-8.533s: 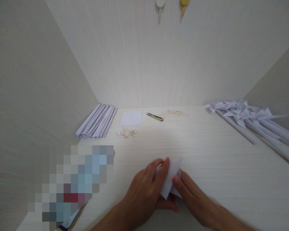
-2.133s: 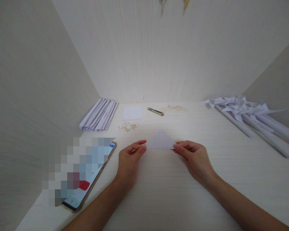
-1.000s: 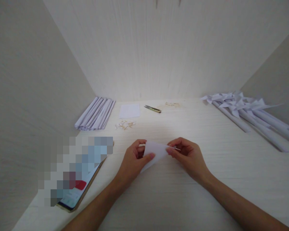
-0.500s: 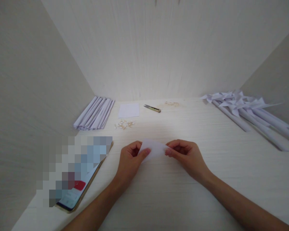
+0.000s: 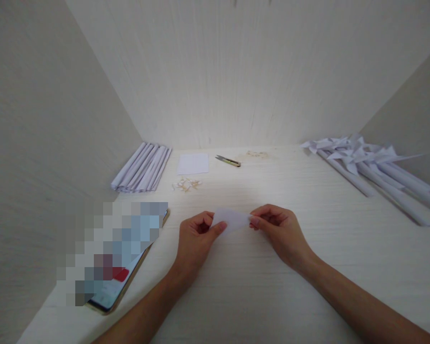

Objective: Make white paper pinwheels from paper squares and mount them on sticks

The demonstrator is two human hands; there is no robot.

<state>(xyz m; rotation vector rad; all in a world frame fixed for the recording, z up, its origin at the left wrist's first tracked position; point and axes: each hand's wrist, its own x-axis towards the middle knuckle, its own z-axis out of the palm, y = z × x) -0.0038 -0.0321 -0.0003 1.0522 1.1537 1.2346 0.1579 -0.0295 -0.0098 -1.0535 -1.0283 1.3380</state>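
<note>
A small folded piece of white paper is held just above the light wooden desk, near its middle. My left hand pinches the paper's left end between thumb and fingers. My right hand pinches its right end. The paper looks like a narrow folded strip, partly hidden by my fingertips.
A phone lies at the front left. At the back lie a bundle of rolled paper sticks, a white paper square, small snips and toothpick bits. Paper pinwheels on sticks lie at the right. Walls enclose three sides.
The paper was a wide triangle held by its two corners; since then my hands have folded it smaller and come closer together, staying over the desk's middle.
</note>
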